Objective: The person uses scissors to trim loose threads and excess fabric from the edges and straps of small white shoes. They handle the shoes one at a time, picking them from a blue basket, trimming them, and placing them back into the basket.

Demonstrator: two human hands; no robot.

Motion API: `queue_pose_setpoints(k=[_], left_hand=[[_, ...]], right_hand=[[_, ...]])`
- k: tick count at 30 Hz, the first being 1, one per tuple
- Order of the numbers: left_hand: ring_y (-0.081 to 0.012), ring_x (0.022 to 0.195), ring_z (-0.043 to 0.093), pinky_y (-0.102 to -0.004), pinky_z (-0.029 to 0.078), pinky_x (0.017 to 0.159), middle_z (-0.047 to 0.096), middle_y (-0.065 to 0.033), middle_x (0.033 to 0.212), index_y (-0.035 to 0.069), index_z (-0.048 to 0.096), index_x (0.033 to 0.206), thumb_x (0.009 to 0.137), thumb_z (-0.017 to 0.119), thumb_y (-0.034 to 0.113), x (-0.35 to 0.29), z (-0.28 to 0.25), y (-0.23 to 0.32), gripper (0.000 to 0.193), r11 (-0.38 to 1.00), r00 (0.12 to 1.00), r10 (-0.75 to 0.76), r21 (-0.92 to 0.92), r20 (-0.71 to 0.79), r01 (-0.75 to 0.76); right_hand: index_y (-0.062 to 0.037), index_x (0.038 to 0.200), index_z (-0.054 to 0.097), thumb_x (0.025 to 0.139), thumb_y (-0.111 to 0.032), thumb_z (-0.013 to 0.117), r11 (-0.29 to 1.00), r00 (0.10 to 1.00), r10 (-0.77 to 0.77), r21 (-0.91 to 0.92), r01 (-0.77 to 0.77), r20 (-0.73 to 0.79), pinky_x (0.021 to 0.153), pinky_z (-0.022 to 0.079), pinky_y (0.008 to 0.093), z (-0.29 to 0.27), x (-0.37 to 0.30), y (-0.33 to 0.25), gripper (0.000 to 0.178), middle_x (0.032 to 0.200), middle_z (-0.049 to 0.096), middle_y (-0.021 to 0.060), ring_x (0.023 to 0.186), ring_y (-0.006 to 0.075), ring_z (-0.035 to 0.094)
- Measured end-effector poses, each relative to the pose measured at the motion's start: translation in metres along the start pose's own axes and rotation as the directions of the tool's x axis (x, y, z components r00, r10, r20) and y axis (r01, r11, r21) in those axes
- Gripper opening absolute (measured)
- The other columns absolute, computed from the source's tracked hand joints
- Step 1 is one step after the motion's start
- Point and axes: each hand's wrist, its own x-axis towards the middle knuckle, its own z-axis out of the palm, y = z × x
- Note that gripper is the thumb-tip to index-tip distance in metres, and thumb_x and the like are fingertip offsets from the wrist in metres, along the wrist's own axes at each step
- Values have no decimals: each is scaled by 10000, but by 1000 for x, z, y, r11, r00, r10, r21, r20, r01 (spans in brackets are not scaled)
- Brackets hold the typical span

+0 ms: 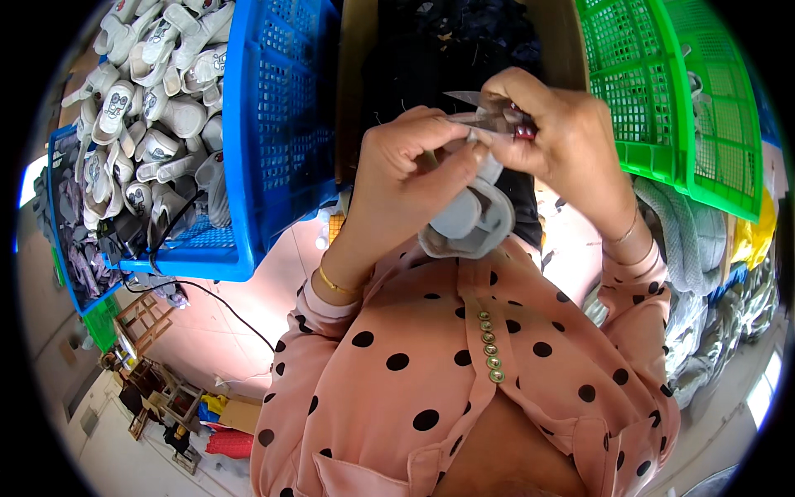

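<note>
The person's polka-dot shirt [414, 348] filled the near part of the view, its small buttons running down the front. Just beyond the chest hung a pale grey shoe [495, 230], its hollow side facing up. The left hand [406, 170] had its thumb and fingers pinched together on the far end of the shoe. The right hand [575, 141] was curled around a pair of scissors [494, 123] with red on the handle; the blades stood apart, their points toward the left hand, close to the pinched end.

Beyond the hands was a brown-sided box [352, 91] with dark scraps [464, 25] in it. At the left stood a blue basket [286, 108] with mesh walls, heaped with pale grey shoes [186, 116], many bearing dark printed pictures. A black cable [228, 302] trailed across its near rim. At the right was a green basket [629, 79], also meshed; a little grey showed inside, too small to make out.

Farther left, another blue-rimmed basket [76, 296] held grey and purplish pieces [79, 257], with a wooden stool [142, 323] near it. Farther right lay clear plastic bags [704, 340] and a yellow bag [755, 232].
</note>
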Motion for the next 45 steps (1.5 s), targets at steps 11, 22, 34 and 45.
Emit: queue_pose_setpoints(k=[11, 22, 34, 45], left_hand=[[3, 544, 489, -155, 350, 459, 618, 13, 677, -15, 707, 1072, 874, 674, 44, 2, -2, -4, 209, 970, 976, -171, -198, -133, 142], [-10, 659, 569, -145, 432, 550, 674, -15, 781, -25, 703, 1067, 878, 667, 24, 0, 1, 11, 198, 962, 982, -157, -241, -107, 127], [-4, 615, 533, -154, 389, 506, 653, -15, 791, -19, 702, 1076, 866, 678, 18, -3, 4, 4, 214, 976, 991, -94, -206, -96, 72], [-20, 610, 563, -150, 433, 511, 653, -13, 739, -25, 690, 1093, 897, 667, 60, 3, 0, 5, 215, 976, 980, -123, -200, -157, 90]], right_hand=[[-109, 824, 573, 780, -562, 665, 982, 989, 83, -158, -101, -120, 453, 456, 291, -2, -12, 5, 465, 589, 597, 24, 533, 205, 624], [-128, 660, 489, 771, -528, 682, 904, 986, -105, -426, 40, -132, 395, 370, 309, 1, -11, 7, 457, 490, 447, 11, 432, 195, 499], [-116, 649, 527, 816, -498, 661, 951, 994, 10, -306, -42, -106, 402, 380, 330, -5, -13, 3, 438, 494, 466, 36, 441, 218, 515], [-73, 788, 600, 751, -433, 737, 943, 1000, -19, -331, 25, 22, 466, 423, 310, -23, -23, 5, 387, 606, 552, 44, 522, 210, 553]])
